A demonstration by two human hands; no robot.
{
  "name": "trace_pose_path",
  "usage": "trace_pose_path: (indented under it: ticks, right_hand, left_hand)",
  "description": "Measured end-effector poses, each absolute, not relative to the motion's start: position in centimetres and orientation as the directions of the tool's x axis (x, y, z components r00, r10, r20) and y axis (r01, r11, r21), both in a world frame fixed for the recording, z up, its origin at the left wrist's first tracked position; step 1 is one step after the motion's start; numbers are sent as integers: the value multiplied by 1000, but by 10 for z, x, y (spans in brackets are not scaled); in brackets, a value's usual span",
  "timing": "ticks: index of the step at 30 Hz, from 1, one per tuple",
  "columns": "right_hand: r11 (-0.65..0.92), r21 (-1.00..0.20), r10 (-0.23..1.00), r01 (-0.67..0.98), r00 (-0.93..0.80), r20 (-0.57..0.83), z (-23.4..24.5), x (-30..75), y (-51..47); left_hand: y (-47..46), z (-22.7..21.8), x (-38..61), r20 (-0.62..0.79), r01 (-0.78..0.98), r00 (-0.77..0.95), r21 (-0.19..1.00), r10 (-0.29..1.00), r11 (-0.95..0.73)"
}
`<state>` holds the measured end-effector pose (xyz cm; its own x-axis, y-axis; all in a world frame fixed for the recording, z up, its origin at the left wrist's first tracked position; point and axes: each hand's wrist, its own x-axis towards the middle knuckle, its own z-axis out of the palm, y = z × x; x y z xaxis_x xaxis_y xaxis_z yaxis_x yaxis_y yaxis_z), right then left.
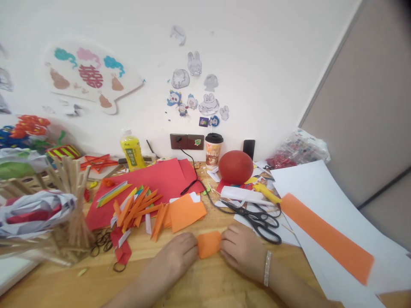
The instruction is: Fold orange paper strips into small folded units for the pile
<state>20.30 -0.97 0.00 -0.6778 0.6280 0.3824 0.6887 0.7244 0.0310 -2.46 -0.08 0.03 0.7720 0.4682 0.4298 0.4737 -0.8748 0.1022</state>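
Note:
A small piece of orange paper (208,244) lies on the wooden table (199,282) between my two hands. My left hand (178,254) presses its left edge with the fingers curled down. The right edge is gripped by my right hand (242,250), its fingers closed; a bracelet shows on that wrist. Just beyond the hands lie a folded orange sheet (186,212) and several folded orange strips (138,207). Black scissors (260,220) rest to the right of my right hand.
Red paper sheets (160,179) cover the table's middle. A long orange strip (324,235) lies on white sheets (321,188) at right. A red ball (236,167), a cup (213,149), a yellow bottle (131,149), wooden sticks (72,192) and rubber bands (102,241) stand around.

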Motion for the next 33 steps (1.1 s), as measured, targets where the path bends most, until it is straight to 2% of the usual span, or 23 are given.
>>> trace_pose_path:
  ticks: [7,11,19,23,26,30,33]
  right_hand:
    - [637,-230,763,735,-561,320,0,204,-12]
    - [559,-364,827,745,-471,306,1,202,-12]
    - [402,-499,916,768,-330,230,-3,193,-10]
    - [371,-498,928,784,-297,224,-7,191,-7]
    - [370,-454,928,810,-301,219,-8,190,-6]
    - [352,-337,932,873,-294,211,-9,187,-5]
    - [350,-254,930,902,-302,210,-10,184,-6]
  left_hand:
    - [-3,-2,-20,419,535,745,90,519,-840]
    - [-3,-2,-15,396,600,675,196,623,-775]
    - [-2,-3,-10,336,659,556,379,760,-650]
    - [-4,-1,-6,286,708,470,442,835,-551]
    - [-5,0,-3,272,738,440,434,856,-517]
    - [-5,0,-1,272,785,426,363,863,-502]
    - [-4,-2,1,286,824,428,265,857,-500]
